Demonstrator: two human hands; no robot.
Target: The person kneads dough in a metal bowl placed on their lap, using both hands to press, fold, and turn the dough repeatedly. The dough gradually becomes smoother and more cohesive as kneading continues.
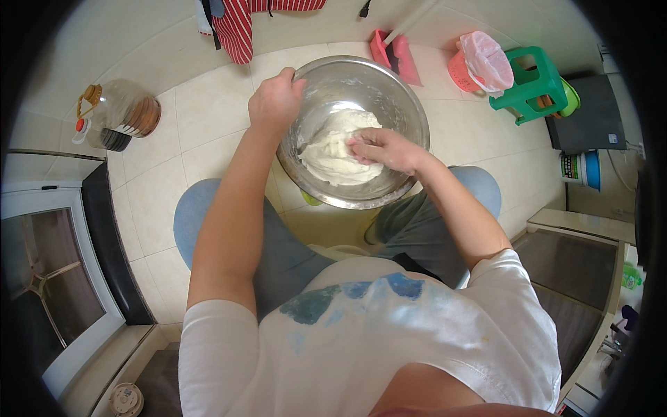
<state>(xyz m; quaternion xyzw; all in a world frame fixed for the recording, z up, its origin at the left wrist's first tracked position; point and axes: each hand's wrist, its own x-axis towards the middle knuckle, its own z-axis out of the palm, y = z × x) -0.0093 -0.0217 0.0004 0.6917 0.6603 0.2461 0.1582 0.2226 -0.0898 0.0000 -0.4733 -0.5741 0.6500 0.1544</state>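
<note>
Between my knees is a large stainless steel bowl [404, 99], its inner wall smeared with flour or dough. A pale, uneven mass of dough [333, 156] lies in its bottom. My left hand [276, 101] grips the bowl's rim at the upper left, thumb over the edge. On the right side of the dough rests my right hand [385, 150], its fingers bent and dusted with white. The fingertips press against the dough; whether they pinch any of it cannot be told.
A pink dustpan [383, 48] stands behind the bowl. Farther right are a lined pink bin [461, 73] and a green plastic stool [542, 94]. Large plastic bottles [140, 114] stand on the tiled floor at left. A striped red cloth [234, 31] hangs by the wall.
</note>
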